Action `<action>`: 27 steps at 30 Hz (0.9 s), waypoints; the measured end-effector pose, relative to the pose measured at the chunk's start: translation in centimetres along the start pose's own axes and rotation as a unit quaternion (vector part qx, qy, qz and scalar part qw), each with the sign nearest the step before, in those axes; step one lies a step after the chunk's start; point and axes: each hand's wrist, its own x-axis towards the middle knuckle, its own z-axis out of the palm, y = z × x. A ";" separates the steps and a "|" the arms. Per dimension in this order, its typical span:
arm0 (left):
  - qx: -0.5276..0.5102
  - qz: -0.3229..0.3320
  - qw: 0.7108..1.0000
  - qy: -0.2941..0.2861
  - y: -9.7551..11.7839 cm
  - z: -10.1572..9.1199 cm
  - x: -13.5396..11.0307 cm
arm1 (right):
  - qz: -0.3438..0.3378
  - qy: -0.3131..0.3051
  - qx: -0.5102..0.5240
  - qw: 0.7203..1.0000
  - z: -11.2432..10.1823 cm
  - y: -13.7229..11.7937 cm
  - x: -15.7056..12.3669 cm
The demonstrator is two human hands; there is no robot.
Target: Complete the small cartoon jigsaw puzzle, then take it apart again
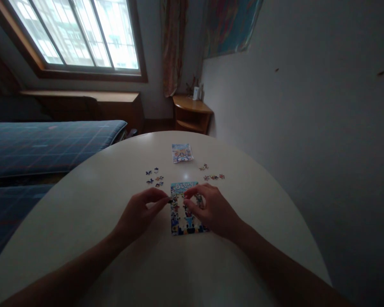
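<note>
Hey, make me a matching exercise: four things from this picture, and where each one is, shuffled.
1. left hand
2. right hand
3. printed packet
4. plaid fabric

A. between the puzzle and the far edge of the table
B. at the puzzle's left edge
C. off the table, at picture left
D. over the puzzle's upper right

Pairs: 1-B, 2-D, 3-A, 4-C

Dim indoor light (blown-out window (92,34))
</note>
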 end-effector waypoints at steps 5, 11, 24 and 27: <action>-0.136 -0.035 0.989 -0.043 1.0 1.6 -0.9 | 0.014 -0.027 0.088 0.996 0.6 -1.5 -0.6; -0.021 0.025 0.999 -0.026 0.9 2.3 -1.4 | 0.031 -0.082 0.161 0.983 -0.2 -0.5 -0.2; 0.253 0.444 0.838 -0.189 1.4 1.7 -2.4 | 0.046 -0.203 0.021 0.978 -2.4 1.6 -0.6; 0.255 0.455 0.834 -0.179 1.2 1.7 -2.3 | 0.038 -0.214 0.021 0.976 -2.3 1.7 -0.8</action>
